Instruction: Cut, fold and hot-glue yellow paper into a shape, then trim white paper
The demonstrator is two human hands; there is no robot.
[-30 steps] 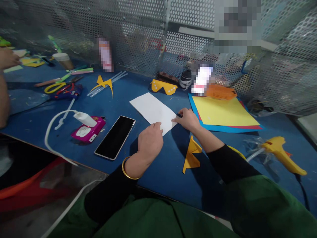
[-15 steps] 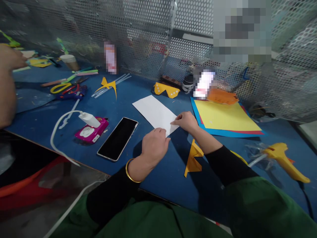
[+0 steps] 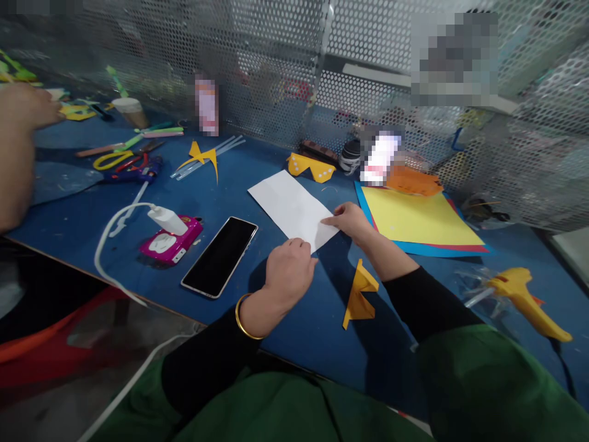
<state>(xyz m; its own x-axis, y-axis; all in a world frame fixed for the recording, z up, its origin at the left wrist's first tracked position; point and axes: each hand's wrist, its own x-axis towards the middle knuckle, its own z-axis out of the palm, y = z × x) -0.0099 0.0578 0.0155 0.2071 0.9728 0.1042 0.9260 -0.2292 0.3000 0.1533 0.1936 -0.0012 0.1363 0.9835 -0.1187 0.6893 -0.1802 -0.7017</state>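
Note:
A sheet of white paper (image 3: 292, 205) lies at a slant on the blue table in front of me. My left hand (image 3: 289, 270), with a gold bangle at the wrist, is closed at the paper's near corner, its fingertips mostly hidden behind the knuckles. At the right-hand end, my right hand (image 3: 352, 222) pinches the paper's edge between thumb and fingers. Below the right hand rests a folded orange-yellow paper cutout (image 3: 360, 298). Left of my left hand is a black-screened phone (image 3: 219, 258). Beyond the sheet sits a yellow paper piece with white dots (image 3: 311, 167).
Coloured sheets (image 3: 423, 215) are stacked at right, near a yellow glue gun (image 3: 524, 294). A pink power socket (image 3: 172, 242) with a white plug stands at left, and scissors (image 3: 115, 161) lie farther back. Another person's arm (image 3: 18, 153) reaches in at far left, and perforated metal panels (image 3: 267, 73) close the back.
The white paper has shifted very slightly right and away from me, with both hands still on it. The other person's hand at far left has moved a little to the right.

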